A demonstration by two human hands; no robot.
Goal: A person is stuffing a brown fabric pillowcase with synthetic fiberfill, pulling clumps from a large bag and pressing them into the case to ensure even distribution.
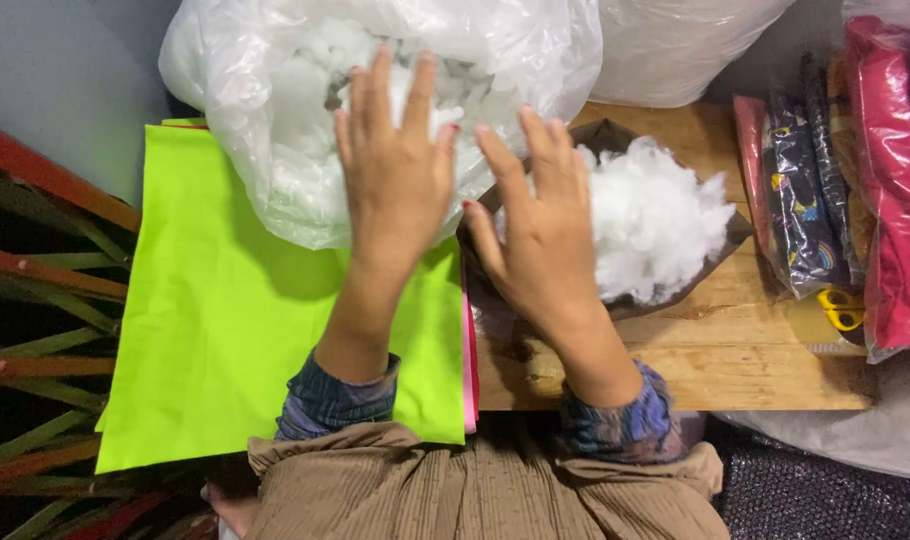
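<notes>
Stuffing (655,225), judged light, soft and springy, is best pinched in loose clumps; left hand (395,175) and right hand (540,235) are spread, grasping nothing.

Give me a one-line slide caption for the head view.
Left hand reaches into clear bag of white stuffing; right hand rests at brown fabric piece heaped with stuffing.

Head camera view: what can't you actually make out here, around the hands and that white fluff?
- Left hand: its palm is turned away, so contact with the clear plastic bag of stuffing is unclear.
- Right hand: covers part of the brown cloth piece holding white stuffing.
- Yellow-handled tool: mostly tucked under packaged fabrics.
- Pink sheet: only an edge shows under the green sheet.
</notes>
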